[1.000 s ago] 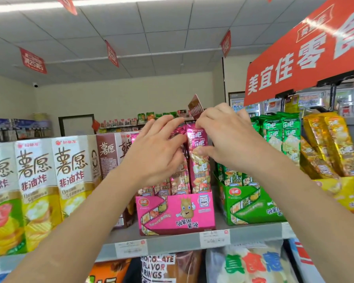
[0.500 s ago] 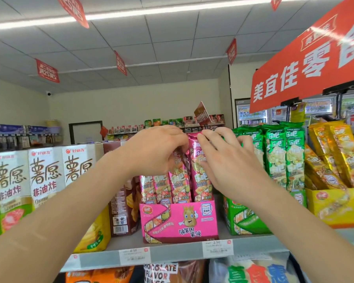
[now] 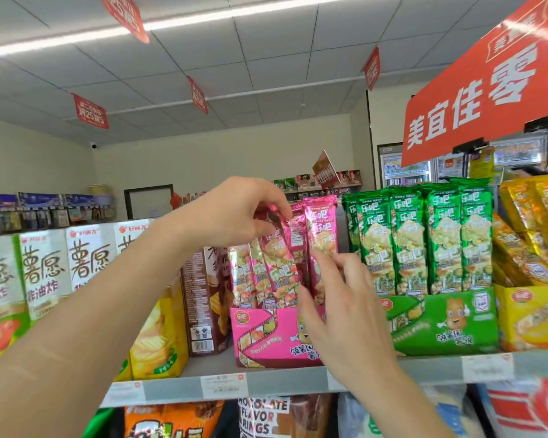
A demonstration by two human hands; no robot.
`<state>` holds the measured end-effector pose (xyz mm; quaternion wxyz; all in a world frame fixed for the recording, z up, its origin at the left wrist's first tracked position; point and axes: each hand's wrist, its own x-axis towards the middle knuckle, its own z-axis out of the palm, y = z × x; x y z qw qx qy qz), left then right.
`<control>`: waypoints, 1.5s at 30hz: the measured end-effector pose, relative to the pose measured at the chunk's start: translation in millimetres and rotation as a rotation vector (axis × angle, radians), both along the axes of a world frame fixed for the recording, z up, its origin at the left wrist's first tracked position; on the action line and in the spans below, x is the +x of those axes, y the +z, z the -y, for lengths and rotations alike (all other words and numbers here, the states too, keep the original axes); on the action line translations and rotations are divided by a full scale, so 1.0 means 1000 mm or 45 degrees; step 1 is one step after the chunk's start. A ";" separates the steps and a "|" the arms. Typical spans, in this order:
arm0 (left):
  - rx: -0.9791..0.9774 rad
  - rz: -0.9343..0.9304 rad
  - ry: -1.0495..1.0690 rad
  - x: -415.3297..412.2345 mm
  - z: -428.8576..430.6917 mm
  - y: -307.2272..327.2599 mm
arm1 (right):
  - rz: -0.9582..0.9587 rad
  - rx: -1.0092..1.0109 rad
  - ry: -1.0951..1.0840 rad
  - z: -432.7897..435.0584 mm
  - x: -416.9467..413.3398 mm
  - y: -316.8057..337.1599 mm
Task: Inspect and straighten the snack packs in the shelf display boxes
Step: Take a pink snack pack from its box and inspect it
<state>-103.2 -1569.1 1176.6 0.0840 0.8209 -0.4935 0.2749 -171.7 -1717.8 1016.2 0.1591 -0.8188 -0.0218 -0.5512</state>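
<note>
A pink display box (image 3: 260, 336) stands on the top shelf, filled with several tall pink snack packs (image 3: 321, 222). My left hand (image 3: 234, 213) pinches the top of a pink pack turned sideways (image 3: 293, 235) in the middle of the box. My right hand (image 3: 339, 301) is lower, in front of the box's right side, fingers loosely spread and touching the rightmost pack's lower part. To the right stand a green display box (image 3: 440, 324) with upright green packs (image 3: 408, 241) and a yellow display box (image 3: 532, 317) with leaning yellow packs (image 3: 525, 235).
A brown carton (image 3: 203, 298) and white-yellow chip cartons (image 3: 83, 257) stand left of the pink box. The grey shelf edge (image 3: 282, 379) carries price tags. A red sign (image 3: 487, 96) hangs over the right side. More bags fill the shelf below (image 3: 263, 415).
My right hand dropped from the pack tops to the front of the box. My left hand stayed at the tops, now pinching one sideways pack. The view shifted left.
</note>
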 end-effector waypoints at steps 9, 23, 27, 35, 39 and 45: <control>-0.033 -0.541 -0.174 -0.003 -0.012 0.002 | -0.050 -0.009 -0.049 -0.014 -0.003 0.001; -0.206 -0.547 -0.298 0.008 -0.014 -0.010 | -0.090 0.033 0.022 -0.013 -0.004 -0.001; -0.324 -0.509 -0.318 0.006 -0.022 0.001 | -0.128 0.020 0.051 -0.011 -0.007 0.001; -0.489 -0.400 -0.265 -0.004 -0.054 0.022 | -0.302 0.001 0.126 -0.003 -0.012 0.006; -0.734 -0.409 -0.296 -0.007 -0.073 0.019 | -0.259 0.157 0.264 -0.003 -0.014 0.010; -0.999 -0.458 -0.427 -0.027 -0.103 -0.003 | -0.241 0.431 0.699 0.002 -0.013 0.017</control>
